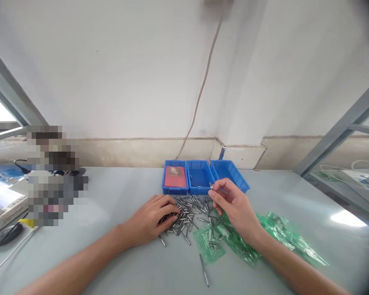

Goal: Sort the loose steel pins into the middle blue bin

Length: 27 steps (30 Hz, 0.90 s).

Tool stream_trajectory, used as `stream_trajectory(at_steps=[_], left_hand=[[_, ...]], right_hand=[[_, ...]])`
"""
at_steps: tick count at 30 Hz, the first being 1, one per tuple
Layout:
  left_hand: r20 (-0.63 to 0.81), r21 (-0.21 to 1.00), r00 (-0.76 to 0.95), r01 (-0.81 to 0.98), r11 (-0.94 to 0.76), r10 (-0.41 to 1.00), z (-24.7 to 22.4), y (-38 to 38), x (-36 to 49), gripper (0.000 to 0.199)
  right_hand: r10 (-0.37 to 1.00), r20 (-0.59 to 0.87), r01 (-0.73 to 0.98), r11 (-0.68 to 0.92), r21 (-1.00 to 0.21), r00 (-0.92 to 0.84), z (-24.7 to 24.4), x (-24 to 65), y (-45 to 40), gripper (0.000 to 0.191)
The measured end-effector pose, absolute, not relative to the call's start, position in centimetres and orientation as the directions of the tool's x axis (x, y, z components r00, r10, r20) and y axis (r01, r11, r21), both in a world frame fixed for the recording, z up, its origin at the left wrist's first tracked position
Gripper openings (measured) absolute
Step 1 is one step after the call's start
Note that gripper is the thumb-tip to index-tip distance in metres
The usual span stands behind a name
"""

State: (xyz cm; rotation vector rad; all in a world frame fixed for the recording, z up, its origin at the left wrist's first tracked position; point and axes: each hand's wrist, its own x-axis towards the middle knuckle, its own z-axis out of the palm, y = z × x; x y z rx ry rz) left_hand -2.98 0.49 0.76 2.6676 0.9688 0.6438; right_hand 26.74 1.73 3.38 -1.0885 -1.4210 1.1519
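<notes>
A loose pile of thin metal pins (187, 211) lies in the middle of the table. My left hand (155, 215) rests on the pile's left side, fingers curved and apart over the pins, closed on none that I can see. Between the thumb and fingertips of my right hand (232, 205) a short metal pin (211, 187) is pinched, raised in front of the blue bins. Below that hand, a small green plastic bag (209, 243) with several pins inside lies flat. A single longer pin (204, 270) lies apart, nearer to me.
Three blue bins stand behind the pile: the left bin (174, 190) holds a red packet (175, 177), the middle bin (199, 190) a few pins, then the right bin (241, 180). More green bags (290, 237) lie under and beyond my right forearm. A mouse (7, 234) and cables are at left.
</notes>
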Motion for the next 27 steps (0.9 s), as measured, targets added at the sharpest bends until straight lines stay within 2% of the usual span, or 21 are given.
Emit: stream_trajectory(at_steps=[4, 9, 12, 15, 17, 19, 22, 24, 27], left_hand=[[0.338, 0.351, 0.689, 0.540, -0.765, 0.641, 0.8, 0.4, -2.9, 0.020], [0.352, 0.349, 0.686, 0.535, -0.769, 0.637, 0.8, 0.4, -2.9, 0.020], [0.348, 0.353, 0.685, 0.537, -0.766, 0.640, 0.7, 0.4, -2.9, 0.020], [0.339, 0.357, 0.680, 0.547, -0.758, 0.650, 0.7, 0.4, -2.9, 0.019], [0.340, 0.355, 0.681, 0.545, -0.759, 0.649, 0.7, 0.4, -2.9, 0.020], [0.345, 0.352, 0.686, 0.538, -0.766, 0.641, 0.8, 0.4, -2.9, 0.019], [0.355, 0.348, 0.687, 0.532, -0.772, 0.634, 0.8, 0.4, -2.8, 0.019], [0.354, 0.345, 0.686, 0.536, -0.770, 0.636, 0.8, 0.4, -2.8, 0.019], [0.346, 0.346, 0.686, 0.540, -0.767, 0.640, 0.7, 0.4, -2.8, 0.019]], right_hand=[[0.987, 0.089, 0.073, 0.099, -0.992, -0.132, 3.3, 26.7, 1.7, 0.042], [0.998, -0.017, -0.059, -0.020, -0.998, -0.065, 3.4, 26.7, 1.8, 0.050], [0.999, -0.030, -0.076, -0.033, -0.997, -0.044, 3.6, 26.8, 2.0, 0.044], [0.997, 0.024, 0.010, 0.025, -1.000, -0.067, 3.7, 26.9, 2.0, 0.044], [0.990, 0.097, 0.153, 0.113, -0.982, -0.105, 3.4, 27.0, 1.9, 0.039], [0.961, 0.212, 0.365, 0.264, -0.893, -0.177, 3.0, 27.0, 1.7, 0.028], [0.861, 0.321, 0.612, 0.507, -0.607, -0.395, 2.3, 26.8, 1.1, 0.018], [0.801, 0.313, 0.670, 0.598, -0.439, -0.510, 2.0, 26.7, 0.8, 0.019], [0.783, 0.257, 0.710, 0.622, -0.330, -0.567, 1.8, 26.7, 0.5, 0.013]])
